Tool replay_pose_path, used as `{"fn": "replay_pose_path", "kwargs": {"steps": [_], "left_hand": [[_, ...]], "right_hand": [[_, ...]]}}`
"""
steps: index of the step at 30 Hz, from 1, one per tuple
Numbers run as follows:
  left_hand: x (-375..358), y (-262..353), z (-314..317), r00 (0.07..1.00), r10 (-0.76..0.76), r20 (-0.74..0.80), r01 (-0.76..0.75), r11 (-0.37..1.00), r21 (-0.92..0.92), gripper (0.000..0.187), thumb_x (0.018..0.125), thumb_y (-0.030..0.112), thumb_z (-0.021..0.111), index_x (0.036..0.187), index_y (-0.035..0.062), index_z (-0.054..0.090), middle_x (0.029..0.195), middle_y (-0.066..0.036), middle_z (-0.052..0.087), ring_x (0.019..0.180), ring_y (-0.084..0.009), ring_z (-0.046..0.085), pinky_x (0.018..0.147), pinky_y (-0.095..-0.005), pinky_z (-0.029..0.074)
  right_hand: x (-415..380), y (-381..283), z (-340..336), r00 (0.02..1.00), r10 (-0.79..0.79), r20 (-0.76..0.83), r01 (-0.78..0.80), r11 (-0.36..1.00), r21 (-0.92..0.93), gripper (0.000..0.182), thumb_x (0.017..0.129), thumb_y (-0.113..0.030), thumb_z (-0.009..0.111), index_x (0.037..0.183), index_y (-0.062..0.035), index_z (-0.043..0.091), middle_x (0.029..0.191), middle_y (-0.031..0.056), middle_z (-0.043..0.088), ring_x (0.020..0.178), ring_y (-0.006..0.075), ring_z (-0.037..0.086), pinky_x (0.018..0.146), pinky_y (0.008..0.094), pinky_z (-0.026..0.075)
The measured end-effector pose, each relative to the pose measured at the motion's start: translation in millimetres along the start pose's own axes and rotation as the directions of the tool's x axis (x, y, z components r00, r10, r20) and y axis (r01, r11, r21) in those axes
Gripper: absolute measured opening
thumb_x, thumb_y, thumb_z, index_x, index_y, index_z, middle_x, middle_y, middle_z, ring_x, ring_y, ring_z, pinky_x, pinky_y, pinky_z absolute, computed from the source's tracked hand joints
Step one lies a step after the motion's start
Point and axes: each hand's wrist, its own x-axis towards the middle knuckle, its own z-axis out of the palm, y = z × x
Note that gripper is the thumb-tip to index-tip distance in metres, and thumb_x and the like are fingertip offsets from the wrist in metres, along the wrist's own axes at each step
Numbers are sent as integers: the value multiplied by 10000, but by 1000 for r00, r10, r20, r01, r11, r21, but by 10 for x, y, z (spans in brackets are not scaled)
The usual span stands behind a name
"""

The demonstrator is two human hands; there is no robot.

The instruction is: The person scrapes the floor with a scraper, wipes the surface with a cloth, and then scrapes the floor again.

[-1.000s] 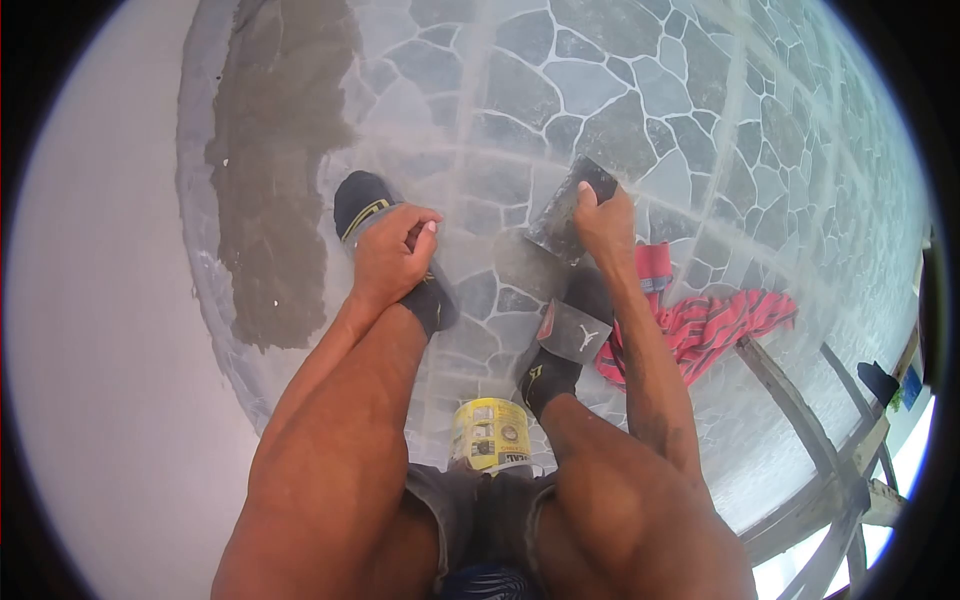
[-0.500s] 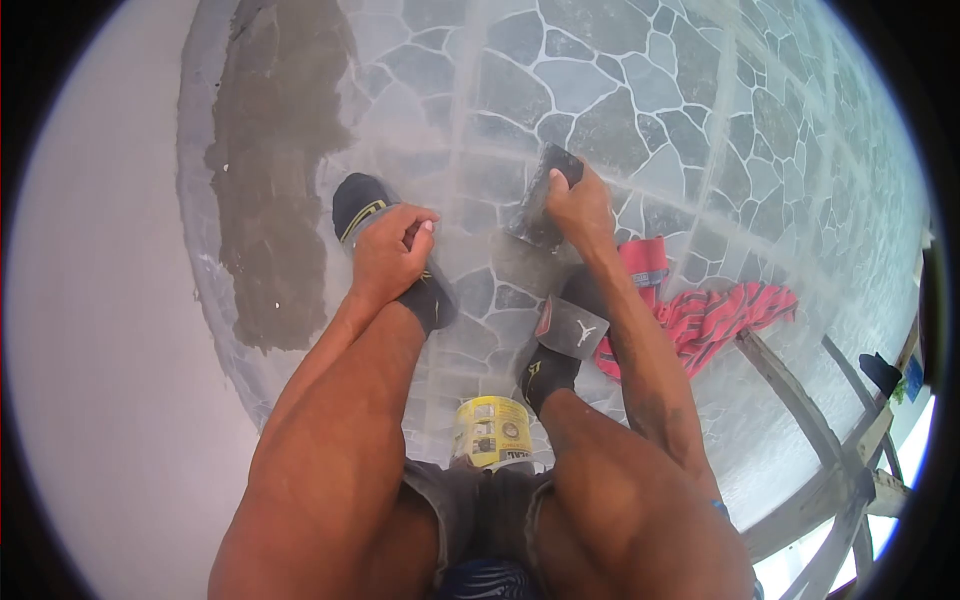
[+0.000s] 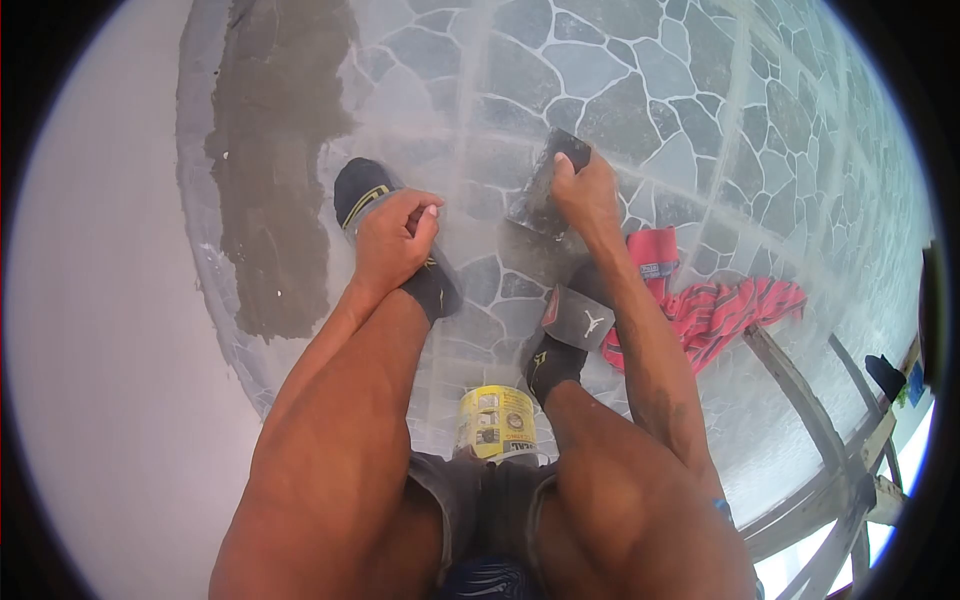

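My right hand (image 3: 590, 198) grips the upper right end of a dark, flat, rectangular plate (image 3: 540, 195), thumb over its edge. That plate lies slanted, low over the stone-patterned floor, with a smeared grey patch just below it. My left hand (image 3: 395, 240) is curled closed with the thumb against the forefinger, in front of my left shin and over my left foot; nothing shows in its grasp. Black socks and sandals cover my feet, and the right sandal (image 3: 578, 320) bears a white figure logo. My right forearm passes beside that foot.
Between my legs stands a yellow-labelled bucket (image 3: 497, 420). A red and black striped cloth (image 3: 700, 315) lies to the right, near a wooden frame (image 3: 800, 395). Along the left runs a dark grey patch (image 3: 275, 170) on the floor, beside a pale wall (image 3: 110, 300).
The view has shifted slightly, with floor and bucket a little higher in the picture. My right hand still holds the plate, which is turned a bit; my left hand has stayed put.
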Motion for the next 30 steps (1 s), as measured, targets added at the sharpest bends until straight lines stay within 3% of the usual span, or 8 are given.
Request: {"fn": "replay_pose_path", "kwargs": {"steps": [2,6,10,16,19,23,26,30], "left_hand": [[17,24,1,1000,30,3,-30,999,19,96,898,83,648,958,61,720,791,-61,684,622,-161,636,609,-289,507],[16,13,-15,1000,26,-8,-26,1000,-8,95,900,86,646,957,62,719,795,-63,685,630,-159,636,607,-288,506],[14,14,5,1000,15,0,-15,1000,4,95,898,87,647,956,63,719,797,-63,685,637,-155,638,608,-286,507],[36,-12,-11,999,31,-25,-31,999,-14,98,893,84,650,959,68,722,789,-57,683,630,-153,634,602,-289,502],[-10,-2,-5,999,37,6,-37,999,13,103,905,66,642,973,56,718,807,-54,684,643,-138,642,605,-272,506],[5,-6,-48,999,42,34,-43,999,30,112,931,37,621,1001,28,709,845,-51,690,677,-116,664,626,-249,516],[49,17,-48,999,50,12,-51,998,35,110,931,45,621,996,35,709,837,-47,689,673,-122,661,633,-255,513],[12,14,-45,997,75,26,-77,995,59,110,930,46,620,993,41,709,827,-44,686,670,-127,656,633,-255,513]], "right_hand": [[38,-204,-120,998,43,38,-43,999,-6,473,947,-290,575,1297,29,584,1267,317,620,1208,450,594,1024,496,459],[-82,77,27,980,-148,-131,144,989,-45,416,936,-272,589,1183,60,634,1092,318,683,1067,505,638,940,516,500],[55,-190,-65,998,-32,-61,30,999,-40,413,935,-265,586,1194,53,636,1108,339,667,1087,502,629,948,516,497],[35,132,22,974,-193,-122,187,980,-61,432,933,-273,589,1214,53,633,1073,342,672,1064,514,631,931,525,499],[91,-154,-73,999,-50,-19,50,998,-31,437,937,-273,579,1241,38,624,1177,333,649,1147,490,604,997,524,465],[247,-82,12,985,-153,-84,145,984,-104,455,936,-276,582,1269,32,618,1164,306,673,1135,475,621,988,503,478],[82,169,6,987,-133,-90,126,988,-84,468,935,-280,587,1272,44,615,1129,312,681,1114,486,629,969,499,492],[207,-124,-113,999,-43,10,44,996,-82,489,935,-299,594,1304,22,603,1202,297,664,1173,457,614,1014,501,470]]}}
